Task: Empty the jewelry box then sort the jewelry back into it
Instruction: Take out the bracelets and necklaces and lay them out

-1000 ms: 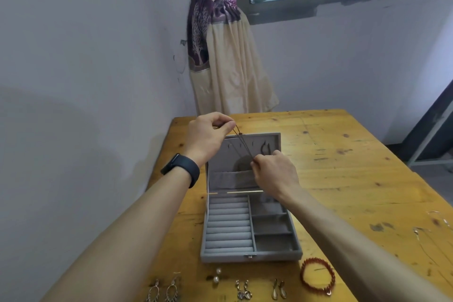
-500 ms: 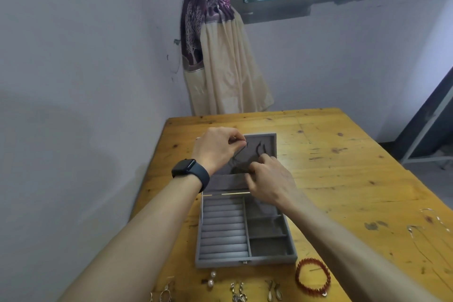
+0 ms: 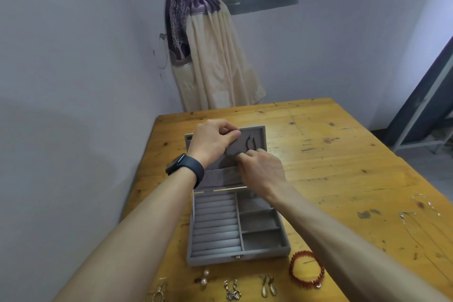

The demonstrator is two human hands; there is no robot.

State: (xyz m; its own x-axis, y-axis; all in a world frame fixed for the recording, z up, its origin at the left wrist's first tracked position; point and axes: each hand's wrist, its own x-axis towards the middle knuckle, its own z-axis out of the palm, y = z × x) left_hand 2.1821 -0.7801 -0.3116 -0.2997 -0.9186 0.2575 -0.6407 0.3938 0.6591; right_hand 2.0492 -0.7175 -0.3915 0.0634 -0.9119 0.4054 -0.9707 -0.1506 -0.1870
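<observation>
left hand (image 3: 213, 141) curls thumb to forefinger high on the open jewelry box (image 3: 220, 261) lid, right hand (image 3: 262, 170) bunched just below; what either pinches i can't tell. i'd guess a fine chain for the lid hooks (image 3: 250, 143): keep it taut, seat it slowly. earrings (image 3: 231, 289) and red bracelet (image 3: 306, 270) lie in front; no writing readable

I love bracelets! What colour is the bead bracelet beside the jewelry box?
Red. The bead bracelet shows best in the head view, the only one here.
</observation>
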